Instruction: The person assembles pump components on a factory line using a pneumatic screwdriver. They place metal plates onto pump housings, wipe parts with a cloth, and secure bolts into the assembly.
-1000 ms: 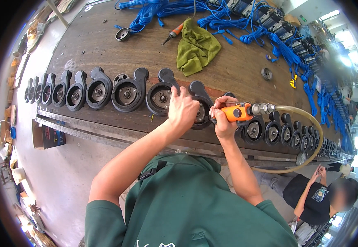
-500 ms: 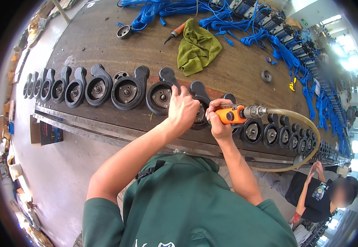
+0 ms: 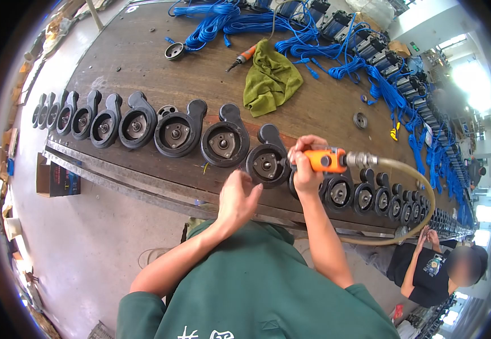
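My right hand (image 3: 306,169) is wrapped around an orange air screwdriver (image 3: 329,161), which has a metal fitting and a hose at its rear end. The tool lies nearly level, its front end close to a black round housing (image 3: 266,165) with a metal plate inside and a rounded arm at the top. Whether the tip touches that housing is hard to see. My left hand (image 3: 238,200) hangs by the near table edge, below the housing, thumb apart from half-curled fingers, with nothing visible in it. Another such housing (image 3: 224,143) stands just left.
Similar housings (image 3: 136,125) line the near edge of the wooden table (image 3: 160,73) both ways. Farther back lie a green cloth (image 3: 271,79), a second orange tool (image 3: 244,56), bundled blue cables (image 3: 217,22) and a metal ring (image 3: 360,120). A co-worker (image 3: 426,265) is at the right.
My left hand has come off the housings and drawn back toward me, thumb spread. My right hand has shifted slightly right with the air screwdriver, uncovering the housing in front of me.
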Action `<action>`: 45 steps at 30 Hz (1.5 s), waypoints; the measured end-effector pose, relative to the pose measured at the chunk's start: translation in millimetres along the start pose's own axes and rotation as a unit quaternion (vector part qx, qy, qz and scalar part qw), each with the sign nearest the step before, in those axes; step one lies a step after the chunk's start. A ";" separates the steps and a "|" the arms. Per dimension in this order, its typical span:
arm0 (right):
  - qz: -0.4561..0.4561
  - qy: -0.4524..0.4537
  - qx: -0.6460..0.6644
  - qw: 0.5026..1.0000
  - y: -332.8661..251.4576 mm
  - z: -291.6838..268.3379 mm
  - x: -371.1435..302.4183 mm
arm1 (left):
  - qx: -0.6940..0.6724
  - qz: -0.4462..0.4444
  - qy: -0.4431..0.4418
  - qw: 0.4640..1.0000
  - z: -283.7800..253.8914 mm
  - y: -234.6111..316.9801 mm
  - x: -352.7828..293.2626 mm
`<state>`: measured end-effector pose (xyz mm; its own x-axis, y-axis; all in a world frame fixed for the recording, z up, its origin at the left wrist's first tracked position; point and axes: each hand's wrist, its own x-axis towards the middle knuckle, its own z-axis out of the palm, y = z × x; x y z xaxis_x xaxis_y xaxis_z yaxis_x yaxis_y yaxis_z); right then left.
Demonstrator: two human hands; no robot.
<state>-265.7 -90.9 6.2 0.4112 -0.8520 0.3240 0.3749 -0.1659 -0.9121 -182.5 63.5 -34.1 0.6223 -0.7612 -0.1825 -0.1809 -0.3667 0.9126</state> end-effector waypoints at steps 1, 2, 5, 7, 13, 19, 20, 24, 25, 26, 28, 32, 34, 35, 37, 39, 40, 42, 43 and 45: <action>0.022 0.002 0.004 1.000 2.0 4.5 7.5 | -0.092 -0.116 -0.021 0.989 7.2 -10.1 1.8; 0.022 0.006 -0.011 1.000 5.2 4.1 14.1 | -0.184 -0.226 -0.045 0.956 12.8 -11.6 5.1; 0.016 0.015 -0.002 1.000 17.5 1.3 22.9 | -0.132 -0.183 -0.041 0.973 24.4 -12.3 24.0; 0.016 0.014 -0.006 1.000 22.2 -0.8 24.0 | -0.105 -0.178 -0.039 0.978 27.3 -6.3 32.8; 0.019 0.017 0.015 1.000 22.1 1.8 25.1 | -0.072 -0.127 0.003 0.989 34.9 -6.3 36.8; 0.022 -0.055 -0.033 0.998 23.1 2.0 21.7 | -0.060 -0.133 0.017 0.989 33.7 -1.8 35.3; 0.027 -0.061 -0.032 0.997 22.8 4.4 21.8 | -0.065 -0.134 0.019 0.989 33.4 -1.7 34.6; 0.016 -0.060 -0.032 0.998 31.8 1.2 20.3 | -0.060 -0.118 0.028 0.991 36.0 -2.7 34.8; 0.006 -0.059 -0.040 0.997 33.6 0.5 20.3 | -0.063 -0.112 0.030 0.991 37.0 -4.6 35.0; 0.002 -0.056 -0.047 0.997 35.1 -0.3 19.5 | -0.065 -0.107 0.032 0.992 37.1 -4.5 34.0; -0.008 -0.050 -0.063 0.997 38.1 -2.1 19.1 | -0.071 -0.109 0.038 0.991 37.8 -4.1 34.0; -0.002 -0.054 -0.071 0.996 34.5 3.9 21.6 | -0.069 -0.125 0.047 0.989 38.1 -2.6 32.7; -0.010 -0.051 -0.078 0.996 28.1 8.7 21.4 | -0.063 -0.128 0.050 0.988 39.5 -2.2 32.8; 0.001 -0.056 -0.049 0.997 20.6 12.4 18.7 | -0.062 -0.130 0.051 0.988 40.7 -2.0 33.3; 0.028 -0.058 -0.006 0.998 9.9 26.2 12.5 | -0.067 -0.134 0.043 0.988 39.2 -3.0 33.4; 0.043 -0.061 0.010 0.997 10.3 32.4 8.1 | -0.067 -0.137 0.035 0.988 38.5 -3.7 33.7; 0.048 -0.062 0.009 0.997 11.4 34.4 5.9 | -0.066 -0.139 0.032 0.988 38.9 -4.1 34.0; 0.056 -0.063 0.012 0.996 14.5 36.4 3.6 | -0.061 -0.140 0.033 0.988 38.6 -5.3 34.2; 0.060 -0.063 0.015 0.996 17.3 35.7 2.5 | -0.058 -0.140 0.034 0.988 38.7 -5.9 33.9; 0.062 -0.061 0.017 0.996 19.5 35.0 2.2 | -0.057 -0.139 0.036 0.988 38.1 -5.1 34.0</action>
<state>-228.5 -78.7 -2.1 0.5541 -0.7974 0.2390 0.3424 -0.0433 -0.9386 -189.4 19.1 -58.9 0.6888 -0.5987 -0.4089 0.0892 -0.4897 0.8673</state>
